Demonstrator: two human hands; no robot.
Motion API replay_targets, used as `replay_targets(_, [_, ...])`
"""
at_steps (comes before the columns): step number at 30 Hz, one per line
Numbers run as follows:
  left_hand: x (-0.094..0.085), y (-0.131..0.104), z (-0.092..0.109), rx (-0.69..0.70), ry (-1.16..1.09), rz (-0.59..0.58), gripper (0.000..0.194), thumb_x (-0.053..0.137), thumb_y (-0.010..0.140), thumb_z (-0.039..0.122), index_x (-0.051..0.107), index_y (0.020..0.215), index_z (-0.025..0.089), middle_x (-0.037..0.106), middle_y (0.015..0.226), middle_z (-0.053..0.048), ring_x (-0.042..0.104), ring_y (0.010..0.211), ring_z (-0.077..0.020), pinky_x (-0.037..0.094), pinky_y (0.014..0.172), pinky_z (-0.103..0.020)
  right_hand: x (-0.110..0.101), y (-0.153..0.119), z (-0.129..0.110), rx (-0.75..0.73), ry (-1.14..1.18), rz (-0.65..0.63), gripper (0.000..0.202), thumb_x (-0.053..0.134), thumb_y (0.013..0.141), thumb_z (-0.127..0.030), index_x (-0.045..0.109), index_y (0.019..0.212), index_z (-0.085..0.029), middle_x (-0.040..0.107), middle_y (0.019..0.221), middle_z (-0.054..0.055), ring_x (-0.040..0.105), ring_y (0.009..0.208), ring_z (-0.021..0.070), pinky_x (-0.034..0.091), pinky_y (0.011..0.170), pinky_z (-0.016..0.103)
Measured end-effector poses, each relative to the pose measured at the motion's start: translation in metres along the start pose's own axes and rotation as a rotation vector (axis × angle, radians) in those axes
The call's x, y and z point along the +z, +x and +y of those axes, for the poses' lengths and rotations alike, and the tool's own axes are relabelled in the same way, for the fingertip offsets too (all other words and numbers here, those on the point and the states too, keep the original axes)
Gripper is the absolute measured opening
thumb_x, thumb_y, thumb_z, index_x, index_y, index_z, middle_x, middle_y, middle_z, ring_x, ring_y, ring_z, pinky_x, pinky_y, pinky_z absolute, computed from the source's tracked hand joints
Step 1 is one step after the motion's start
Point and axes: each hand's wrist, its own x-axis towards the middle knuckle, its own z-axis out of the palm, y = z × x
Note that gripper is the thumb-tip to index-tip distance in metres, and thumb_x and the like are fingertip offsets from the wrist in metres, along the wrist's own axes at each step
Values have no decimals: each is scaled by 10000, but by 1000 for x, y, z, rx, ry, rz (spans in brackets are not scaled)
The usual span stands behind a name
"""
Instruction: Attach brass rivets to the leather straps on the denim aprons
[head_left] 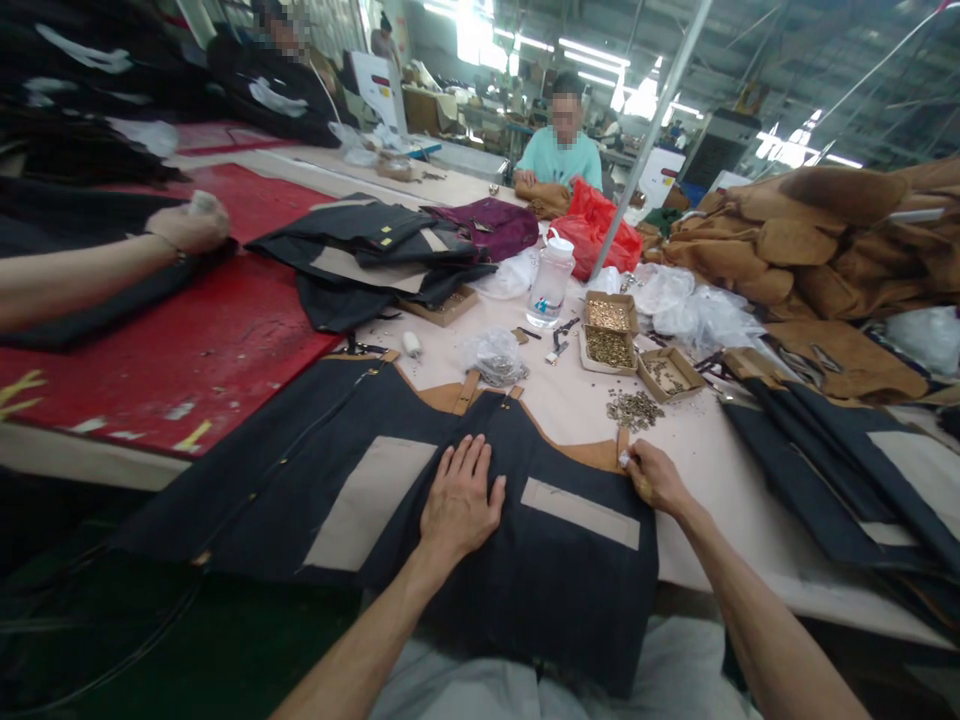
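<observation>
A dark garment panel with beige patches and a tan trimmed edge lies across the near side of the table, hanging over its front edge. My left hand rests on its middle, palm down and fingers stretched. At the right end of the tan trim, my right hand is closed in a pinch beside a short tan strap. A small white piece shows at those fingertips; its kind is unclear. Another tan strap stands up from the trim's middle.
Boxes of small metal parts, a loose heap of hardware and a clear bottle stand beyond the panel. Folded dark pieces lie right. A co-worker's hand is over the red board at left. A pole rises behind.
</observation>
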Motion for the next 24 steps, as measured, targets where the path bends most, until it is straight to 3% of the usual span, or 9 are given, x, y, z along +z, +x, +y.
replay_targets(6, [0,-1,1,-13,-15,7,567,460,1030,394,535,1493,76,414,1637,-167,342,1549,-316,216,1319,-529,0,8,5,113,119,-19,154,605,846,-369,625,833,-217,652,746,29,561,672,190,385,641,291])
replay_targets(11, [2,1,1,-6,-1,0,570,463,1027,395,529,1499,82,419,1636,-161,335,1552,-321,229,1310,-539,-5,28,12,262,297,-101,248,701,718,-416,620,664,-187,628,634,16,559,599,165,398,560,263])
replay_targets(16, [2,1,0,-8,-3,-2,569,466,1026,394,525,1503,90,418,1636,-158,332,1555,-314,231,1311,-538,-13,43,12,401,468,-200,233,729,608,-375,615,645,-174,605,573,20,533,497,150,390,461,251])
replay_targets(24, [4,2,-1,-19,-73,-4,573,458,1028,389,511,1516,94,397,1650,-150,307,1569,-315,215,1322,-542,-31,52,-1,442,520,-356,328,823,594,-410,593,650,-183,581,529,10,541,478,145,357,427,224])
